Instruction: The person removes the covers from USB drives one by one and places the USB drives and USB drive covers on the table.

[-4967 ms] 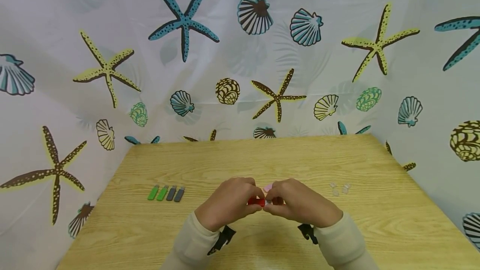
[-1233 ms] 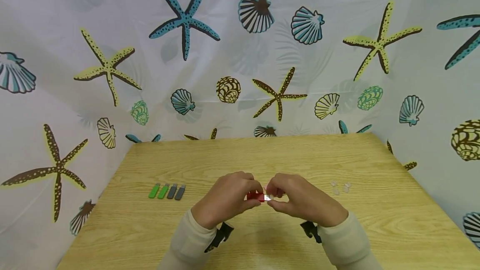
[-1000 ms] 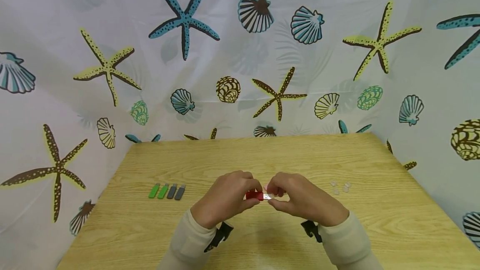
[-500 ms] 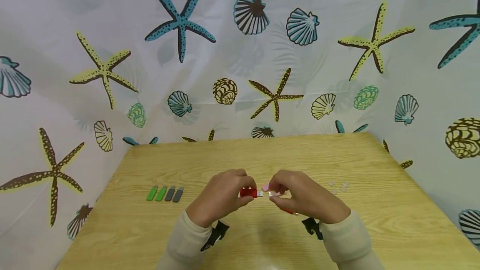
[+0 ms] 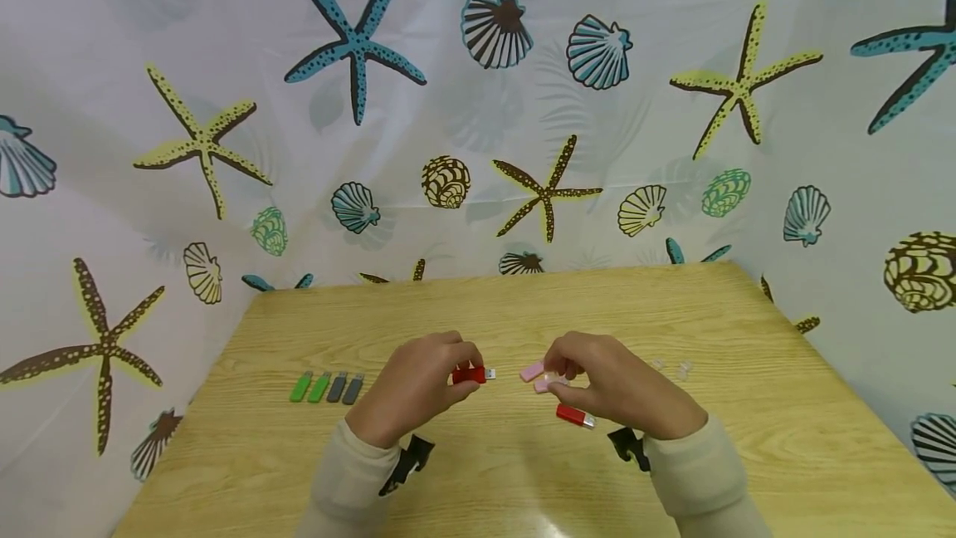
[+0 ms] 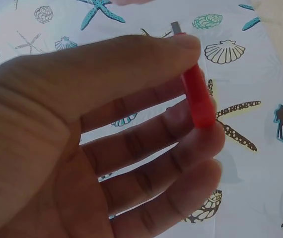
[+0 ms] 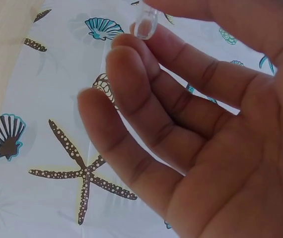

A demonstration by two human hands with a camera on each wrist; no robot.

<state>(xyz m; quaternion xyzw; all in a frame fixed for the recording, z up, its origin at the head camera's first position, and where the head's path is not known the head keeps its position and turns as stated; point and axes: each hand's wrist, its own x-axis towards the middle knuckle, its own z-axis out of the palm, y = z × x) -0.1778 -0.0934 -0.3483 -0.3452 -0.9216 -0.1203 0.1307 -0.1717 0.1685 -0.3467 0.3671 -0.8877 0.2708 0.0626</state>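
Left grip (image 5: 421, 380) closed on a red rectangular plastic USB stick (image 6: 199, 99), right grip (image 5: 616, 380) pinching a clear, round-ended plastic cap (image 7: 145, 28) — hold by the sides, silver metal plug (image 5: 490, 374) untouched.

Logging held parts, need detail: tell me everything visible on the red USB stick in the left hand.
The USB stick is a slim red block, plastic-looking, with a silvery metal plug at one end. The plug is bare, with no cap on it. The left hand pinches the body between thumb and fingers, partly covering it. In the head view it lies sideways, plug pointing right. Any markings are too small to read.
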